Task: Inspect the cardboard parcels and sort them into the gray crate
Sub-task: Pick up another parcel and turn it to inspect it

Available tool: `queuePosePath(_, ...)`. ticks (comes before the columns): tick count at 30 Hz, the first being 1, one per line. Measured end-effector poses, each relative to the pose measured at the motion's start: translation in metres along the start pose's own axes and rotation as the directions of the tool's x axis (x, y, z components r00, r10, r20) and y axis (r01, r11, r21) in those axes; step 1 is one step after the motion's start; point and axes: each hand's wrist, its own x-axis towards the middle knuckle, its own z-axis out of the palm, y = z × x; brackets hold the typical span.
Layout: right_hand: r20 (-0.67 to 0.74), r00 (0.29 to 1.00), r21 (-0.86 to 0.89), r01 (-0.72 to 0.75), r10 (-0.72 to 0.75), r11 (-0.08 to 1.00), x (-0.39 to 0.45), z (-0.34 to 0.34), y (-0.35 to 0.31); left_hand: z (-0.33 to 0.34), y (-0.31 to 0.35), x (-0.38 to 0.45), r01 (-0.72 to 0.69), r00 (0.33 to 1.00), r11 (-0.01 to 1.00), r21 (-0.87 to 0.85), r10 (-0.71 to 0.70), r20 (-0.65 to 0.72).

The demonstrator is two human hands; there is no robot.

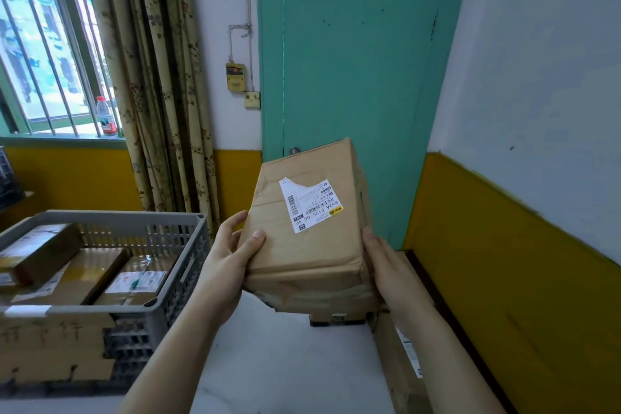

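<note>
White worktop (285,363) nearest to me, with both forearms reaching out over it. Left hand (228,262) grips the near-left corner of a parcel (312,228), thumb on top and fingers curled round the side. Right hand (386,265) presses flat against the right side, fingers mostly straight along the edge, so it's more of a clamp than a curl. The parcel is up in the air between them, clear of the worktop, tilted with its label (309,203) facing up at the camera. Cardboard looks pretty beat up: dented, creased, torn at the lower-left corner, and the label has a chunk ripped off the top.

So I'd say this is the inspect step, label side being checked.

More parcels sit under and to the right of the held one, against the yellow wall. Off to the left is the gray crate (188,255), already holding a few parcels (134,279), with some room left on top. It's sitting on another box with handwriting on it.

Next move, as I read it: swing the parcel left, clear the crate's rim, and lay it flat on the ones inside. Needs both hands steady since that torn corner could give.

Further back: green door (353,60), curtain (158,77), bottle (107,118) on the windowsill.
</note>
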Motion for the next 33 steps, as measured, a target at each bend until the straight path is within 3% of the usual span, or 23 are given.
queuePosePath(6,-0.102,0.988,0.022,0.115,-0.112,0.993,0.000,-0.004,0.004,0.002,-0.005,0.001,-0.009,0.998,0.913,0.409,-0.015,0.056)
queuePosePath(9,-0.107,0.982,0.025,0.158,-0.154,0.987,-0.001,-0.001,0.004,0.015,0.001,-0.007,-0.030,0.997,0.860,0.510,-0.009,0.074)
queuePosePath(14,-0.117,0.982,-0.020,0.150,-0.151,0.989,-0.003,0.006,0.008,0.031,0.017,-0.021,0.035,0.954,0.929,0.369,-0.140,0.264)
queuePosePath(17,-0.076,0.985,0.018,0.158,-0.157,0.987,-0.003,0.005,0.005,0.029,0.016,-0.021,0.010,0.948,0.948,0.317,-0.110,0.299)
queuePosePath(21,-0.002,0.985,-0.103,0.171,-0.172,0.980,-0.007,0.008,0.002,0.029,0.014,-0.021,-0.069,0.948,0.922,0.381,-0.058,0.313)
queuePosePath(25,0.093,0.980,-0.115,0.185,-0.175,0.976,-0.011,0.005,0.005,0.020,0.020,-0.020,-0.113,0.916,0.895,0.432,-0.074,0.393)
queuePosePath(29,0.078,0.976,-0.107,0.213,-0.205,0.971,-0.010,0.006,0.008,0.018,0.019,-0.019,-0.111,0.916,0.901,0.419,-0.071,0.395)
queuePosePath(33,0.088,0.980,-0.122,0.189,-0.179,0.974,-0.007,0.008,0.007,0.020,0.020,-0.021,-0.068,0.948,0.904,0.423,-0.074,0.310)
